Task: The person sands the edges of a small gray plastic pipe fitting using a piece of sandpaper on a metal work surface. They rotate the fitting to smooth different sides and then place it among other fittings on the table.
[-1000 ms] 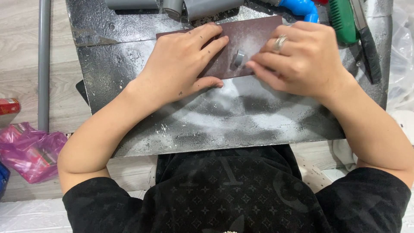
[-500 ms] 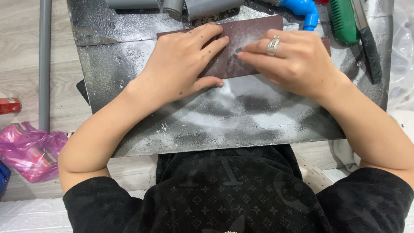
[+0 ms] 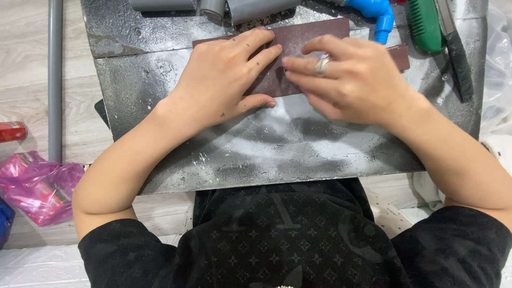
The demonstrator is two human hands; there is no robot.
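Note:
A dark brown sandpaper sheet (image 3: 314,32) lies on a scuffed black metal plate (image 3: 266,149). My left hand (image 3: 224,74) is spread flat on the sheet's left part and presses it down. My right hand (image 3: 352,80), with a ring (image 3: 321,65) on one finger, rests on the sheet's right part. Its fingertips are pinched together close to my left fingertips. The small grey piece under them is hidden by the fingers now.
Grey pipe pieces (image 3: 250,8) and a blue pipe fitting (image 3: 381,13) lie at the plate's far edge. A green-handled tool (image 3: 424,18) and a black tool (image 3: 458,58) lie at the right. On the floor at the left are a long grey pipe (image 3: 55,80), a pink bag (image 3: 34,184) and a red can (image 3: 12,130).
My right hand has slid left along the sandpaper toward my left fingertips. The small grey piece seen earlier is covered by the fingers. My left hand has stayed in place.

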